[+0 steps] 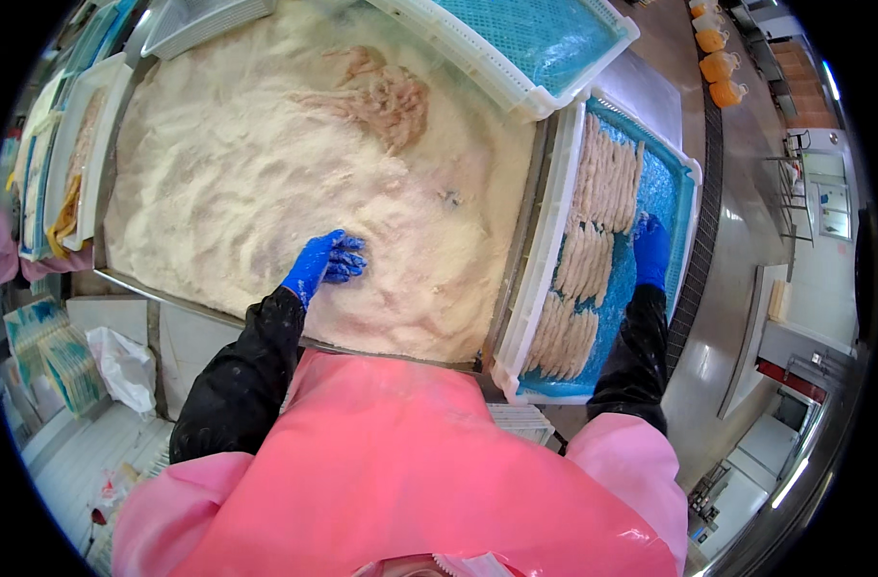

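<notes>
From my remote view, the left hand (328, 262) has wide room over the crumb bed (198, 212), with the metal rim (518, 245) well off to its right. Its fingers are loosely spread, slightly curled, with nothing visible in them. The right hand (652, 252) has less room, reaching between the tray's (543, 264) outer edge and the strips (585, 262); its fingertips are partly hidden, so I can't tell whether they're pinching. Those strips lie in 3 rows, slender, pale and crumb-coated, on glossy blue lining (607, 327). Beyond the left hand, pinkish, wet-looking raw pieces (391, 106) sit heaped on the dry, powdery, rippled crumb. Both hands wear blue gloves.
</notes>
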